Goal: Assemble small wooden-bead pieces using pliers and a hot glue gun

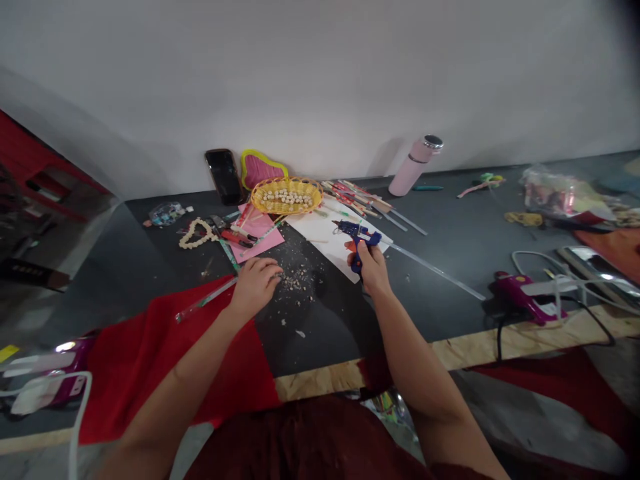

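My right hand (371, 265) is wrapped round a blue glue gun (353, 230), whose nozzle points left over a white sheet (327, 243). A long clear glue stick (435, 268) runs out of its back to the right. My left hand (257, 283) is low over the dark table, fingers curled together beside scattered small crumbs (299, 279); what its fingertips hold, if anything, is hidden. Behind the hands, a yellow basket (257, 200) holds pale beads (287, 197). A beaded loop (196, 235) and red-handled pliers (237, 238) lie left of the pink paper (265, 248).
A phone (225, 176) and a pink bottle (413, 167) stand near the wall. Red cloth (190, 360) covers the front left. Purple power strips (530, 298) with cables lie at both sides. Patterned sticks (350, 197) are bundled behind the glue gun.
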`<state>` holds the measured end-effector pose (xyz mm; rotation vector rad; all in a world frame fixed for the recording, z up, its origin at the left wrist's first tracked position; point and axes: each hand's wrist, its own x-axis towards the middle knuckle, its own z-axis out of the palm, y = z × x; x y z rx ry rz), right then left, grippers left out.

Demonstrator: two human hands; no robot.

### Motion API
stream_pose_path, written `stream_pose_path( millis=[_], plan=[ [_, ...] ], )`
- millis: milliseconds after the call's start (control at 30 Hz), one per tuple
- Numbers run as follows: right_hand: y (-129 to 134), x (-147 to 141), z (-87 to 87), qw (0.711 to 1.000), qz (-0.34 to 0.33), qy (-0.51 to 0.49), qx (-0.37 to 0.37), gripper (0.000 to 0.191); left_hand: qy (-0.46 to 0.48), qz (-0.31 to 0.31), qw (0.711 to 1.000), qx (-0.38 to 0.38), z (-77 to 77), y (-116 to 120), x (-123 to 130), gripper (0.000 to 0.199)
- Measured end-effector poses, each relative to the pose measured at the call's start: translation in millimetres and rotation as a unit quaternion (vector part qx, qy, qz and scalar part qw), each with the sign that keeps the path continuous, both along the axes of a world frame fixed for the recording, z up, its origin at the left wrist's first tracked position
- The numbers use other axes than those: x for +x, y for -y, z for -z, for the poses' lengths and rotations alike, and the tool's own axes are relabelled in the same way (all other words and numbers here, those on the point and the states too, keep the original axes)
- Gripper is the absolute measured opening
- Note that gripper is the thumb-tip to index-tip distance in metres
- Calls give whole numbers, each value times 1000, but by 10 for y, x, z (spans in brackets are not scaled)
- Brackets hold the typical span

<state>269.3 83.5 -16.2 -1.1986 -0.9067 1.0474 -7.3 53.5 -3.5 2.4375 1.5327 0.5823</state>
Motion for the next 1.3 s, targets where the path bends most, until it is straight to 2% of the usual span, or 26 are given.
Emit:
stream_pose_path(
  millis=[267, 433, 533, 600, 667, 700, 800, 867, 933, 1000, 1067, 1300],
  plan=[
    [19, -19, -13, 999, -23, 41, -13, 35, -28, 72, 997, -18, 28, 66, 429, 19],
    [25, -23, -17, 999, -32, 40, -6, 33, -54, 80, 995, -4, -9, 75, 535, 13],
    [28, -15, -21, 999, -33, 42, 3, 34, 10, 65, 998, -14, -68, 63, 533, 11],
    [43, -19, -38, 999, -34, 39, 9, 34, 127, 37, 990, -42, -113, 48, 507, 9],
    [76, -45, -74, 998, -48, 32, 16, 35, 293, -10, 952, -93, -142, 33, 463, 9],
    [101, -68, -97, 998, -62, 27, 19, 35, 383, -35, 914, -126, -145, 26, 436, 10],
    [199, -177, -168, 991, -133, 20, 27, 36, 602, -72, 762, -228, -109, 12, 344, 12],
    [271, -261, -192, 981, -194, 15, 27, 36, 679, -68, 679, -272, -57, 6, 288, 12],
    [331, -333, -186, 968, -248, 9, 22, 37, 716, -66, 630, -294, -3, 0, 245, 13],
    [369, -380, -160, 958, -285, 8, 16, 38, 732, -72, 606, -303, 41, -11, 217, 18],
    [384, -400, -134, 954, -299, 10, 11, 40, 737, -78, 597, -307, 68, -26, 201, 19],
    [371, -390, -179, 958, -288, -16, 4, 36, 749, -88, 574, -319, 65, -59, 178, 16]
  ],
)
